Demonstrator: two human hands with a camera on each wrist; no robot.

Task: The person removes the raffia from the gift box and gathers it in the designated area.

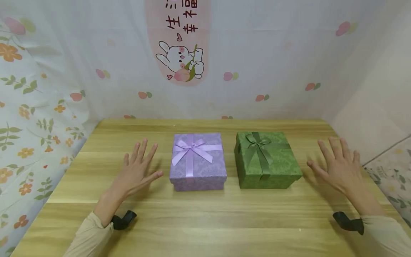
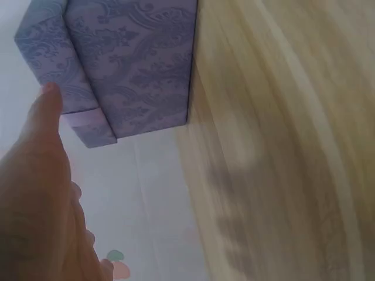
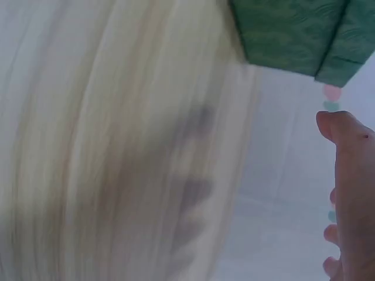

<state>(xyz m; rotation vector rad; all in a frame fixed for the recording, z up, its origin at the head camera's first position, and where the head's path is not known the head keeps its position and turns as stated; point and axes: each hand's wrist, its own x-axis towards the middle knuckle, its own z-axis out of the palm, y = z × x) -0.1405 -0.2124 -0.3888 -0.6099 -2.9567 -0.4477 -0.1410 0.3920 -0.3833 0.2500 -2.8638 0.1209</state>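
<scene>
A purple gift box (image 1: 198, 167) with a lilac ribbon bow on its lid stands on the wooden table, left of the middle. To its right is a green gift box (image 1: 269, 157) with a dark green bow. Both lids are on. My left hand (image 1: 136, 175) hovers left of the purple box, fingers spread, apart from it. On the far side my right hand (image 1: 341, 171) is held to the right of the green box, fingers spread and touching nothing. The left wrist view shows the purple box's side (image 2: 135, 64) beyond the thumb; the right wrist view shows a green box corner (image 3: 293, 41).
The wooden table (image 1: 205, 214) reaches back to a white curtain (image 1: 257, 53) printed with fruit and a rabbit. Flowered cloth (image 1: 32, 142) hangs along the left side, and a pale cloth (image 1: 369, 89) along the right. Black wrist mounts (image 1: 123, 220) sit on both wrists.
</scene>
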